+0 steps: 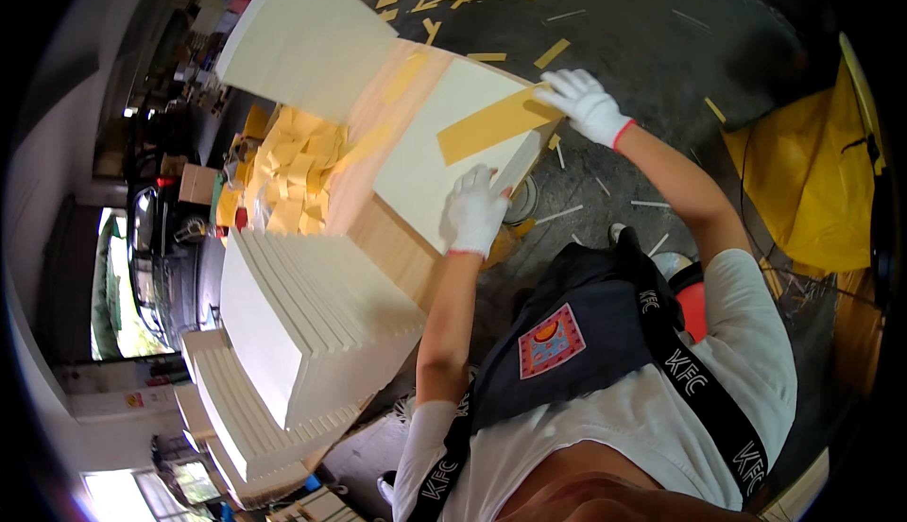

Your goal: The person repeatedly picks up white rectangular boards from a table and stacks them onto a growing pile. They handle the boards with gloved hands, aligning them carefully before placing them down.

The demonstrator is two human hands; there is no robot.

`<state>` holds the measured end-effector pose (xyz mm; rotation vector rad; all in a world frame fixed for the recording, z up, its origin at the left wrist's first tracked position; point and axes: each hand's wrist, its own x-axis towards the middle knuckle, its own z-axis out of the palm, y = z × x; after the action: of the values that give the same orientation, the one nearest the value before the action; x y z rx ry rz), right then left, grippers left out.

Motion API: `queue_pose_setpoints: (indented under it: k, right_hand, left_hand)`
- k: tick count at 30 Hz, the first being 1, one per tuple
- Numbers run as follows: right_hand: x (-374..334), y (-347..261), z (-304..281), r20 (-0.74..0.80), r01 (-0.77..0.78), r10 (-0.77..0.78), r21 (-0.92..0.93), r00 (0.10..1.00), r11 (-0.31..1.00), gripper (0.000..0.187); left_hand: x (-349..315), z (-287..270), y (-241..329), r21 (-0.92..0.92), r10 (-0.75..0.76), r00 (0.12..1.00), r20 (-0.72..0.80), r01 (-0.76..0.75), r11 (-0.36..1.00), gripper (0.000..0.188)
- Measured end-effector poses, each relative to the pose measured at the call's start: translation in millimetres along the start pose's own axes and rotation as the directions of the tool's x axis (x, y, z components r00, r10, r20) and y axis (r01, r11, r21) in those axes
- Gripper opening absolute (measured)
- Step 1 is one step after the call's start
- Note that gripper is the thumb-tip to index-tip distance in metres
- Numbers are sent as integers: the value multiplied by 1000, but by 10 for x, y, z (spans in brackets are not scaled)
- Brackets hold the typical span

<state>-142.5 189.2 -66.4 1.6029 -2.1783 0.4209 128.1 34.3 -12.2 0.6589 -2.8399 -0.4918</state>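
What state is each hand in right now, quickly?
Left hand: on the white board's edge; open or closed cannot be told.
Right hand: at the yellow strip's far end; whether it pinches it cannot be told.

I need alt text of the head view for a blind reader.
A white-gloved right hand touches one end of a yellow strip on a pale board; the left hand, also gloved, is at the board's near edge. Heaped yellow pieces and stacked pale boards are at left.
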Motion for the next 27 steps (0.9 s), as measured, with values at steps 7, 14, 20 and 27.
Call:
queue_pose_setpoints:
  k: [7,14,20,27]
  right_hand:
    - [-297,516,464,100,-372,360,332,928,867,28]
    - [-243,334,203,334,-654,599,602,727,458,35]
    - [-553,326,290,433,-670,600,700,672,246,37]
    - [-926,385,29,575,-749,586,657,570,84,35]
  left_hand:
    - [835,481,369,268,-35,999,27,26,963,62]
    - [1123,664,310,345,336,936,-108,-282,895,49]
    - [1392,654,413,114,147,988,-40,-142,983,20]
    - [1818,-1181,-1674,729,-400,913,76,223,647,36]
